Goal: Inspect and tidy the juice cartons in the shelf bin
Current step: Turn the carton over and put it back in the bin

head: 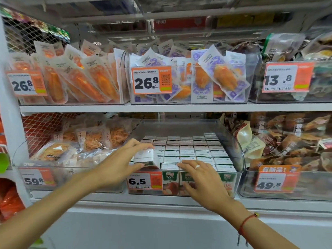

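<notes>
1. Head view: a clear bin (239, 151) sits on the lower shelf (143, 202), between two other bins.
2. It is packed with small cartons (186, 150) in tight upright rows, white tops showing; the front ones have green faces marked "100%" above a red fruit picture.
3. The left hand (116, 166) grips one carton (146, 158) at the bin's front left corner, thumb in front, fingers curled over its top; this carton stands higher than the rows and tilts slightly.
4. The right hand (201, 178), wearing a ring, lies with fingers straight and spread on the front-row tops, thumb down the bin's front wall.
5. An orange price tag (144, 181) reading 6.5 hangs on the bin front.
</notes>
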